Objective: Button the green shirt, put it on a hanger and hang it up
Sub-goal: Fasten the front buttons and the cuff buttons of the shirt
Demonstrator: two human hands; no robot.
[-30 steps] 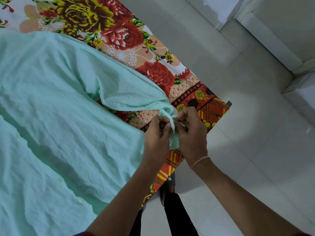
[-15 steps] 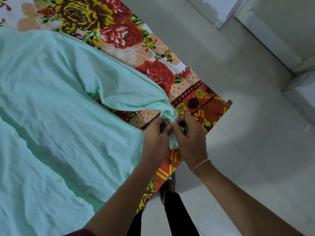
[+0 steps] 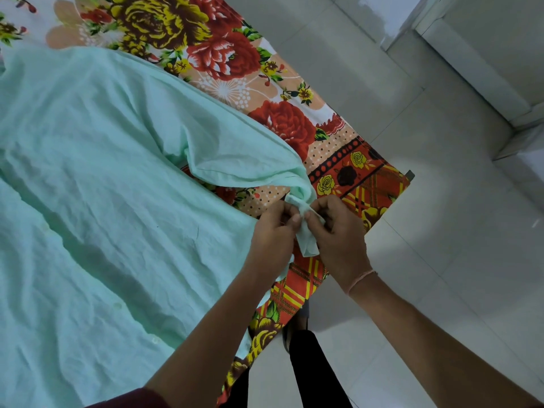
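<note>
Green shirt (image 3: 103,178) spread over a floral bedsheet (image 3: 232,51), one sleeve drawn to the bed's near corner, where the left hand (image 3: 272,240) and right hand (image 3: 338,240), nearly touching, each pinch the cuff (image 3: 306,242) between curled fingers and thumb. The button is hidden by the fingers. By this grip, the thin, limp cloth may slip or twist so the button misses its hole, and the overhanging end could slide off the edge

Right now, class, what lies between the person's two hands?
In the head view, the green shirt's sleeve cuff lies between the left hand and right hand, both pinching it.
</note>
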